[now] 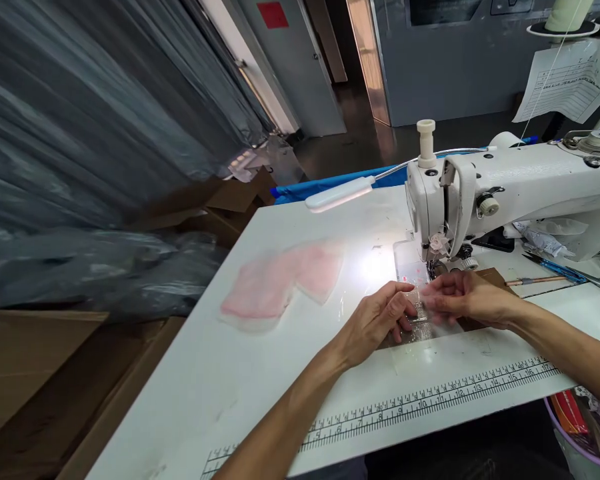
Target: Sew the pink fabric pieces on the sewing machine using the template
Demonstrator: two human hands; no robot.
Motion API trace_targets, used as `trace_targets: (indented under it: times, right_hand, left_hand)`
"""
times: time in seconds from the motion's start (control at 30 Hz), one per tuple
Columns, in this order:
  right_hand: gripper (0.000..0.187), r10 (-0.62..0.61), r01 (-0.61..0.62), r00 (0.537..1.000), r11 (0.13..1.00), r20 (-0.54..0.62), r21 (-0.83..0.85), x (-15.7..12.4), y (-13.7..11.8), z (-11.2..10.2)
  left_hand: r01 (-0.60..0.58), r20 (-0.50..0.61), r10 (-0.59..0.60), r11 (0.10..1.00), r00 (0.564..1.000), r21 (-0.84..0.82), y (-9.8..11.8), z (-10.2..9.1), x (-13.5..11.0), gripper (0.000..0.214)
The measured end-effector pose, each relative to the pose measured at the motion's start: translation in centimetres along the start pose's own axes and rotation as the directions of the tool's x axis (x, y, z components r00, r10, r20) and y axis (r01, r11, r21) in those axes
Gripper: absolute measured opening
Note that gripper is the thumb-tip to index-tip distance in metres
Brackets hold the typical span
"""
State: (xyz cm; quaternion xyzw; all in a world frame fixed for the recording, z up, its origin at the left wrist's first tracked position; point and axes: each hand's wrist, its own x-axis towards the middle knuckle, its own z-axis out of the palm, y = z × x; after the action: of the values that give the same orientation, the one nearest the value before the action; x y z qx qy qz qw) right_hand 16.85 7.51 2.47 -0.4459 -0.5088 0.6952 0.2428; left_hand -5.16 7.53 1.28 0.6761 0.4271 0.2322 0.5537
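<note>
A white sewing machine (535,183) stands at the right of the table. Just in front of its presser foot (436,269), my left hand (377,317) has its fingers curled and closed; what lies in them is hidden. My right hand (475,299) is close to it on the right, its fingertips smeared by motion. A small, see-through, glittering strip (420,312) shows between the fingertips. Under both hands a brown piece (473,325) lies on the table, partly covered. Left of them, a sheer pink piece of fabric (267,280) is spread flat.
A white lamp (340,195) on a bendable neck hangs over the white table (260,380), which has a printed ruler (420,403) along its front edge. Blue-handled snips (560,268) lie at the right. Cardboard boxes (145,380) stand left; a purple-rimmed bin (575,447) is below right.
</note>
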Motion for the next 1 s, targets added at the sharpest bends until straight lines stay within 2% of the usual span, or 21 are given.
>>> trace_targets:
  times: [0.07,0.1,0.17,0.2,0.23,0.3,0.4,0.5,0.73,0.83,0.9,0.93,1.0]
  right_hand:
    - [0.026,-0.037,0.042,0.996,0.997,0.084,-0.068,0.4,0.0,0.0]
    - [0.024,-0.063,0.074,0.995,0.983,0.075,-0.167,0.6,0.2,-0.4]
    - [0.020,-0.168,0.117,0.983,0.882,-0.072,-0.457,0.8,0.8,-1.9]
    - [0.020,-0.250,0.100,0.953,0.793,-0.172,-0.601,0.9,1.2,-2.7]
    - [0.021,-0.330,0.090,0.915,0.726,-0.231,-0.682,0.9,1.6,-3.5]
    - [0.025,-0.438,0.104,0.859,0.656,-0.265,-0.748,0.9,2.2,-4.5]
    - [0.027,-0.490,0.147,0.844,0.601,-0.216,-0.786,0.9,2.7,-4.9]
    - [0.026,-0.508,0.137,0.841,0.532,-0.186,-0.836,1.0,2.7,-4.6]
    - [0.028,-0.534,0.182,0.839,0.453,-0.102,-0.873,0.5,2.6,-4.5]
    - [0.032,-0.549,0.358,0.832,0.432,0.073,-0.828,0.1,2.9,-4.2]
    - [0.033,-0.568,0.484,0.792,0.361,0.224,-0.797,-0.1,3.1,-3.9]
    - [0.033,-0.566,0.510,0.778,0.314,0.274,-0.801,-0.1,3.2,-3.8]
    - [0.033,-0.539,0.488,0.784,0.228,0.309,-0.842,0.0,3.3,-3.6]
  left_hand:
    - [0.096,0.012,-0.096,0.993,0.995,-0.067,0.0,0.0,0.0,0.063]
    - [0.129,-0.008,-0.130,0.989,0.991,-0.069,-0.1,0.1,0.1,0.066]
    - [0.162,-0.058,-0.166,0.984,0.984,-0.068,-0.2,0.3,0.3,0.066]
    - [0.165,-0.079,-0.170,0.984,0.982,-0.073,-0.2,0.4,0.4,0.064]
    - [0.165,-0.091,-0.172,0.983,0.981,-0.075,-0.2,0.5,0.5,0.062]
    - [0.163,-0.114,-0.171,0.984,0.979,-0.073,-0.3,0.6,0.6,0.057]
    - [0.148,-0.170,-0.155,0.988,0.973,-0.051,-0.5,0.5,0.7,0.052]
    - [0.143,-0.217,-0.144,0.989,0.965,-0.023,-0.7,0.2,0.8,0.049]
    - [0.151,-0.231,-0.148,0.988,0.962,-0.003,-0.6,0.0,0.7,0.052]
    - [0.147,-0.232,-0.136,0.989,0.963,0.027,-0.6,-0.3,0.5,0.052]
    - [0.157,-0.238,-0.144,0.987,0.961,0.037,-0.7,-0.5,0.5,0.053]
    - [0.164,-0.238,-0.150,0.986,0.959,0.039,-0.7,-0.6,0.5,0.053]
    - [0.171,-0.237,-0.156,0.984,0.959,0.044,-0.8,-0.6,0.6,0.054]
